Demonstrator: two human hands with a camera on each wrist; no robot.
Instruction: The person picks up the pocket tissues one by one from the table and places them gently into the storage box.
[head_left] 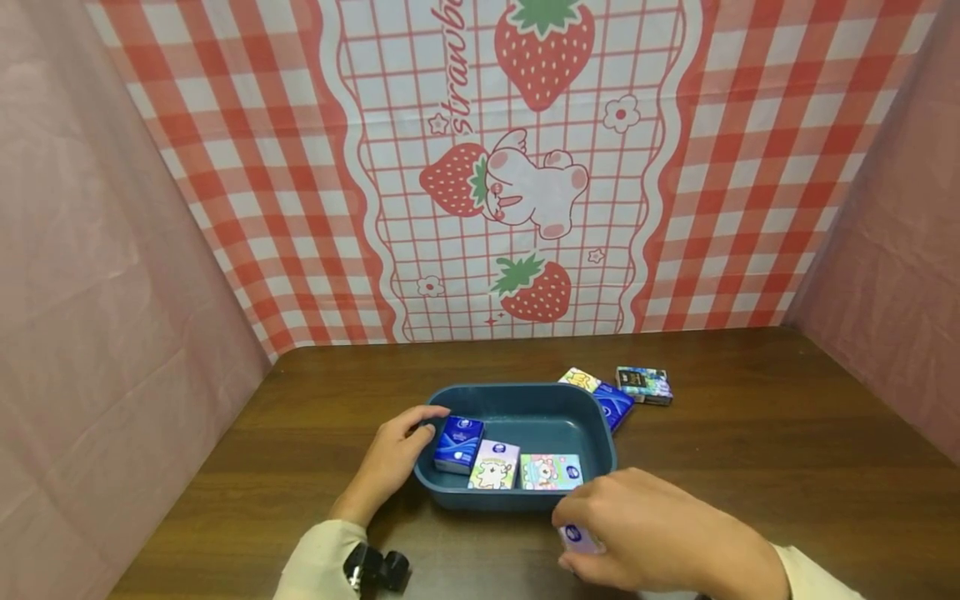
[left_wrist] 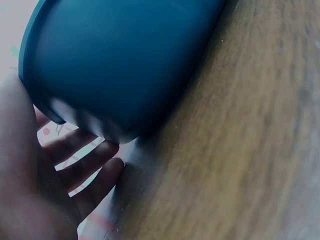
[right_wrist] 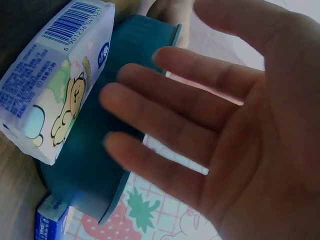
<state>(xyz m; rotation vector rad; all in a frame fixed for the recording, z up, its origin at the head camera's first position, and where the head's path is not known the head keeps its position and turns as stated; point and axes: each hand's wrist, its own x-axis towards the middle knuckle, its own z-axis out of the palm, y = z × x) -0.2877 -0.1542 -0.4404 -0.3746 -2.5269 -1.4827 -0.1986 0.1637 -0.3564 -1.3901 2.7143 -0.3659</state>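
Three packets lay inside the dark teal tub [head_left: 517,502] before me — a blue packet [head_left: 459,442] at its left end, a cartoon packet [head_left: 495,467] beside it, and a pastel packet [head_left: 551,473] to the right of that, near the front wall; the tub sat on the brown table [head_left: 300,467]; one more, a lilac packet [head_left: 579,538], was just outside the tub by its front right corner, its barcode showing in the right wrist view; whether it touched the table I could not tell; my right hand [head_left: 645,525] arched over this lilac packet, its fingers [right_wrist: 165,115] stretched out, spread and slack, with no hold on it that I could see — whether a fingertip touched it I could not tell; my left hand [head_left: 393,454] rested loosely at the tub's left end, thumb and forefinger at the rim, other fingers spread against the outer wall; by the tub's far right corner, on the table, lay a second blue packet [head_left: 617,407] next to a yellow packet [head_left: 580,380], with a dark-labelled packet [head_left: 645,386] nearby; behind the table hung a checked cloth [head_left: 487,192] printed with strawberries.
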